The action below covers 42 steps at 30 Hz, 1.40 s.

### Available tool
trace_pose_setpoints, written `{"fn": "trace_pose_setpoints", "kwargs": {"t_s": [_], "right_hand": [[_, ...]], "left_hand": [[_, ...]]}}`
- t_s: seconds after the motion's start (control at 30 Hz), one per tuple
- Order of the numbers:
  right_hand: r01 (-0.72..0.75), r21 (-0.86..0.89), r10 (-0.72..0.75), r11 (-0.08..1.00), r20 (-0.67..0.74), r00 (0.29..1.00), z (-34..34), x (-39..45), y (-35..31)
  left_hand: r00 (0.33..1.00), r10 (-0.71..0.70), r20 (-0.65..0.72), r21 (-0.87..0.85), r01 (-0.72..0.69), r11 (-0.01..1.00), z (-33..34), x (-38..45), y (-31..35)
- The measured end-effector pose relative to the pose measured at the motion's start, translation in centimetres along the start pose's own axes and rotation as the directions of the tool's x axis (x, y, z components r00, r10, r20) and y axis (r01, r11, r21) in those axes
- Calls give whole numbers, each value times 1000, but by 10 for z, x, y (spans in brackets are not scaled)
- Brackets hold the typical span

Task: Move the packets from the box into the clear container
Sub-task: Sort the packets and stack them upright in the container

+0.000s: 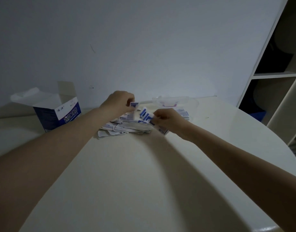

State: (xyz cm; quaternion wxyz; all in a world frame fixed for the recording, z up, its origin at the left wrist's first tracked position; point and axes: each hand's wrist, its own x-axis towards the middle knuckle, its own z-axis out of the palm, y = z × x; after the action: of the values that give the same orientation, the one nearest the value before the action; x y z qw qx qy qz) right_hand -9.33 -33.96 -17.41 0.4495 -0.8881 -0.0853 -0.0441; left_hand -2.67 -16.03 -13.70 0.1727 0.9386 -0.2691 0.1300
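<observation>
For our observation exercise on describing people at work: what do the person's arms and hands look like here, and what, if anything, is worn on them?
Both forearms are bare to the frame's edge; no sleeves show. The left hand and right hand wear no gloves, and no watch, bracelet or ring is visible, though the light is dim.

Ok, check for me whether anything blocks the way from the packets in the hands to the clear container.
Nothing visible blocks it. The right hand and left hand hold packets just in front of the clear container, whose top looks open; only the loose pile lies below.
</observation>
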Motion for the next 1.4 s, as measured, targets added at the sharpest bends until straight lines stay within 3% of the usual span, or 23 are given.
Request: {"fn": "trace_pose_setpoints", "kwargs": {"t_s": [0.07,0.13,0.33,0.4,0.47,0.57,0.67,0.93,1.23,1.4], "right_hand": [[-16,215,14,976,8,1000,2,1,-7],[-20,310,14,951,21,1000,2,0,-15],[28,-11,-29,1000,-104,994,-3,-3,-26],[66,-308,-106,949,-116,988,-7,-4,-25],[125,-556,-173,821,-34,984,-10,-7,-20],[201,-686,-198,700,84,977,-7,-14,-11],[195,-682,-98,705,179,979,-2,-17,-3],[97,-726,73,681,199,977,-39,-24,13],[52,-597,42,801,142,989,-37,-23,12],[67,-582,26,810,149,988,-37,-23,8]], "left_hand": [[999,-47,4,-223,46,974,-5,-3,9],[995,-59,81,-432,89,898,-6,-8,17],[958,-57,281,-712,248,656,-2,-20,19],[946,-50,320,-653,258,712,2,-22,18],[949,-50,310,-545,221,809,8,-24,18],[948,-58,314,-395,186,899,19,-30,23],[958,-67,280,-228,134,964,32,-37,34],[964,-47,262,-205,104,973,39,-42,44],[981,-85,174,-348,142,927,49,-44,47],[959,-133,252,-328,214,920,37,-41,46]]}}
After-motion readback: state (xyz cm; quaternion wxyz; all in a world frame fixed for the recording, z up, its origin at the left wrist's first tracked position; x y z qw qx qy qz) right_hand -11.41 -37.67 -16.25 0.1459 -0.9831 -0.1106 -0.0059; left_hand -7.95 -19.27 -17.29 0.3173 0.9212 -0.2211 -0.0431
